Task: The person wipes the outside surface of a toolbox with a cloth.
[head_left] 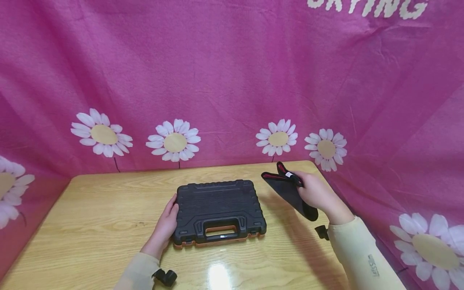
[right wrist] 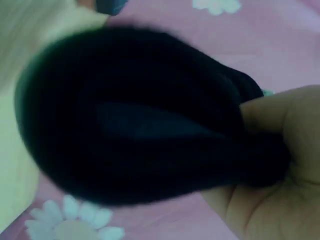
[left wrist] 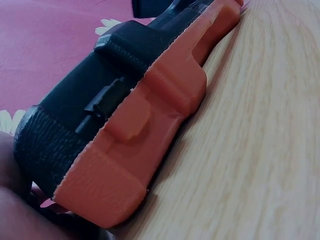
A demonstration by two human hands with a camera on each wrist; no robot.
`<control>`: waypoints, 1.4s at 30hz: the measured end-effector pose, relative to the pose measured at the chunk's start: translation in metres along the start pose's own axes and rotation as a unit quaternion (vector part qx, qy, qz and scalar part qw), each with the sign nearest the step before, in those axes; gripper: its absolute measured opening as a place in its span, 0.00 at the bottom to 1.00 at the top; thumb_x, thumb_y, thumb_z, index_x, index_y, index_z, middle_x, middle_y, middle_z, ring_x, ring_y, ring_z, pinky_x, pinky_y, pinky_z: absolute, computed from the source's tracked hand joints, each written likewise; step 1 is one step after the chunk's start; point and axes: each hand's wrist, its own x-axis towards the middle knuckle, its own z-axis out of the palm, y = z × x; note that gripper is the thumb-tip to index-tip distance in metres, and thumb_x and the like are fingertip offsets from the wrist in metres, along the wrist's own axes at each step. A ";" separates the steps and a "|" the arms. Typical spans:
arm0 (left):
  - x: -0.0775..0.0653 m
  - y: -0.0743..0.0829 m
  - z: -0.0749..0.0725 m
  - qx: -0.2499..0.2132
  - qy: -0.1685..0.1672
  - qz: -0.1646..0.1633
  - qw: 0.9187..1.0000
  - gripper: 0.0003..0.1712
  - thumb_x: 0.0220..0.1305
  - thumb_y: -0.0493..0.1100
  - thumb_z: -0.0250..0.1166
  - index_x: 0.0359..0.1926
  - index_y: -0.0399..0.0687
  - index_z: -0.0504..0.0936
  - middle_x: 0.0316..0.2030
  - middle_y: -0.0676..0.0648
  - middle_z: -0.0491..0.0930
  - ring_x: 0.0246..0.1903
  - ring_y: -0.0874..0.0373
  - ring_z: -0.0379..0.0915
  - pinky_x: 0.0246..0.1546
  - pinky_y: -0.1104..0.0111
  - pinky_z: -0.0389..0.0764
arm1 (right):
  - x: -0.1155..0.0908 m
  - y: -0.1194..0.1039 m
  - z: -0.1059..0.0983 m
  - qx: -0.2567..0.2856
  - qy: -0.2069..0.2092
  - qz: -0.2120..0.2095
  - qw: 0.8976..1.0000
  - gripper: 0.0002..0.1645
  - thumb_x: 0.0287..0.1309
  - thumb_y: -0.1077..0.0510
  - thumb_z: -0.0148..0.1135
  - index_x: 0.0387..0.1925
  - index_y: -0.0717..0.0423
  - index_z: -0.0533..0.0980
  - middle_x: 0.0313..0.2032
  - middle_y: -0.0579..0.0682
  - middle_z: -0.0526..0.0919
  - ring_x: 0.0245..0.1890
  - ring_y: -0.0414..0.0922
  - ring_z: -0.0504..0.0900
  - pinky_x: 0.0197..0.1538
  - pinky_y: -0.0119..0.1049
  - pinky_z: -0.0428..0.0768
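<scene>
A black plastic tool case (head_left: 221, 207) with an orange lower half lies flat on the table, its handle towards me. My left hand (head_left: 166, 225) rests along the case's left side, fingers fairly straight. In the left wrist view, part of that hand (left wrist: 17, 200) touches the end of the case, and the fingertips are out of sight. My right hand (head_left: 317, 193) grips a folded black fabric piece (head_left: 286, 191) with a red inside and a small white tag, held above the table right of the case. It is dark and blurred in the right wrist view; its exact kind is unclear.
The light wooden table (head_left: 105, 217) extends on both sides of the case. A pink cloth (head_left: 217, 80) printed with white daisies hangs behind and at the sides. Black straps (head_left: 164, 278) sit at both wrists.
</scene>
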 end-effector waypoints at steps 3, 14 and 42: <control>0.000 0.000 0.000 0.005 0.000 -0.002 1.000 0.34 0.85 0.53 0.36 0.84 0.56 0.42 0.82 0.36 0.39 0.81 0.34 0.32 0.79 0.39 0.41 | 0.009 0.017 0.007 -0.032 0.007 0.026 0.999 0.28 0.55 0.74 0.56 0.59 0.67 0.78 0.47 0.67 0.87 0.45 0.60 0.86 0.51 0.59 0.83; 0.001 0.000 -0.001 0.014 -0.005 0.000 1.000 0.34 0.85 0.53 0.35 0.84 0.55 0.41 0.82 0.36 0.40 0.81 0.34 0.32 0.79 0.39 0.41 | 0.013 0.033 0.056 -0.059 0.000 0.027 0.998 0.29 0.58 0.76 0.59 0.63 0.70 0.75 0.52 0.70 0.85 0.52 0.65 0.85 0.57 0.61 0.82; 0.001 -0.001 0.000 0.032 -0.002 -0.003 0.999 0.34 0.85 0.53 0.35 0.84 0.56 0.41 0.82 0.35 0.39 0.81 0.33 0.32 0.79 0.38 0.40 | -0.028 0.000 0.103 -0.121 -0.163 -0.001 0.979 0.25 0.72 0.72 0.49 0.68 0.72 0.70 0.66 0.74 0.73 0.64 0.68 0.78 0.65 0.59 0.77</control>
